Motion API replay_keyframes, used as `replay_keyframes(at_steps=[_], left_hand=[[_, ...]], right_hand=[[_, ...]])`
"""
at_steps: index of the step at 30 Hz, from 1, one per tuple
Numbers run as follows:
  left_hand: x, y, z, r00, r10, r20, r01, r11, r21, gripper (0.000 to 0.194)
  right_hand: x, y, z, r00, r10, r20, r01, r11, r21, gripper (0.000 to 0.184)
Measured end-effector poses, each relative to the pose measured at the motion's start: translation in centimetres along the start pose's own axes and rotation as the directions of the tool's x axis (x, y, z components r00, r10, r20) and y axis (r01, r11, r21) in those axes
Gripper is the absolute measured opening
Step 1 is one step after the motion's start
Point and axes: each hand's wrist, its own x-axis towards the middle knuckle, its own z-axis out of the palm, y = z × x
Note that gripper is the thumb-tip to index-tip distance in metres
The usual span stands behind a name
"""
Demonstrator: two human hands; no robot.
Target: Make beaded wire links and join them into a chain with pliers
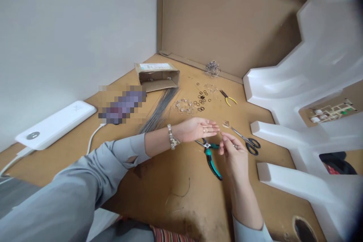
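Note:
My left hand (195,129) is held palm up over the table, its fingers stretched out together toward the right. A beaded bracelet (171,136) circles that wrist. My right hand (234,151) meets the left fingertips with thumb and forefinger pinched; whatever sits in the pinch is too small to make out. Below the hands lie green-handled pliers (210,159), partly covered by them. Scissors (246,140) with dark handles rest just right of my right hand. Beyond my left hand are a wire ring with beads (184,106) and several small black rings (202,100).
A bundle of grey wires (160,111) runs from an open cardboard box (159,79). Yellow-handled pliers (229,99) and tangled wire (212,69) lie farther back. A white power bank (56,124) with cables is at left; white moulded foam (279,136) borders the right.

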Motion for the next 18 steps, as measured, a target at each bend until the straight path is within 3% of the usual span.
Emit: replay_keyframes(at_steps=[5, 8, 18], left_hand=[[0.0, -0.4, -0.4, 0.993, 0.058, 0.104, -0.059, 0.998, 0.005, 0.033], [-0.1, -0.4, -0.4, 0.987, 0.091, 0.135, -0.094, 0.996, 0.011, 0.036], [-0.5, -1.0, 0.4, 0.991, 0.131, -0.030, -0.129, 0.990, 0.061, 0.020]], right_hand=[[-0.6, 0.1, 0.5, 0.991, -0.102, -0.090, 0.075, 0.962, -0.263, 0.026], [-0.7, 0.1, 0.6, 0.988, -0.108, -0.110, 0.068, 0.945, -0.321, 0.029], [-0.1, 1.5, 0.0, 0.979, -0.185, -0.092, 0.113, 0.852, -0.510, 0.037]])
